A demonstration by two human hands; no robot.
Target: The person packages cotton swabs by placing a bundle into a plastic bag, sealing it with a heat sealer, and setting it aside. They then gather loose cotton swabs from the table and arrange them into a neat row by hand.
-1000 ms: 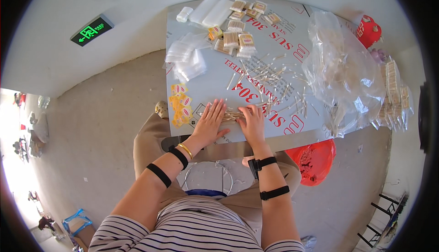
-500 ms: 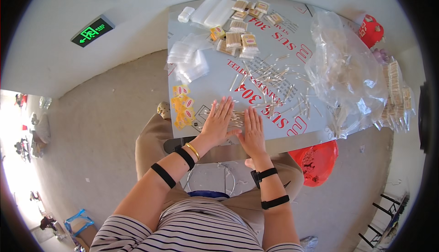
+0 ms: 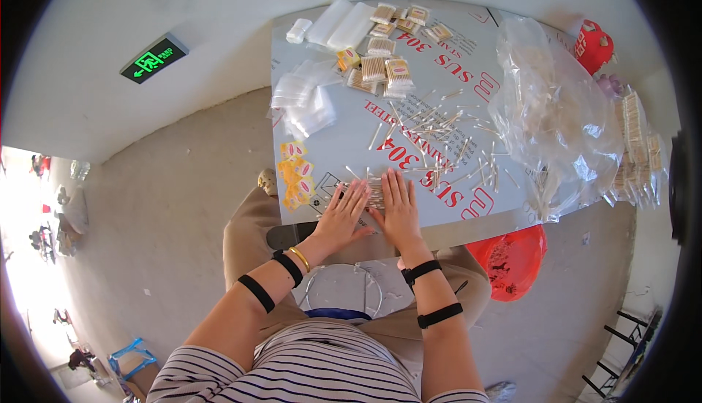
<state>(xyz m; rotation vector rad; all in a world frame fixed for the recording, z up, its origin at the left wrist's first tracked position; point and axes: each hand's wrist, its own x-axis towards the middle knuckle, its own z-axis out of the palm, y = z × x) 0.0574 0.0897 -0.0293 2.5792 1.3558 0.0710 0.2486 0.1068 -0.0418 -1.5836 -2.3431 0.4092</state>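
Note:
My left hand (image 3: 342, 220) lies flat at the near edge of the metal-topped table, its fingers stretched out and pointing away from me. Beside it, my right hand (image 3: 398, 217) is flat too, fingers extended and close together. Between and partly under the hands sits a small bunch of cotton swabs (image 3: 376, 192), which the fingers partly cover. More loose cotton swabs (image 3: 439, 122) are scattered beyond and to the right. Left of my left hand are several small yellow printed cards (image 3: 296, 176).
Filled swab packets (image 3: 374, 68) and clear plastic sleeves (image 3: 303, 100) lie toward the far left. A large clear plastic bag (image 3: 548, 111) covers the right side, with more packed swabs (image 3: 636, 147) beyond it. Below the table's right edge is a red basin (image 3: 512, 260).
My left hand has drawn back toward the near edge. My right hand has shifted slightly left and forward, and the swab bunch between them shows less. The view has shifted a little.

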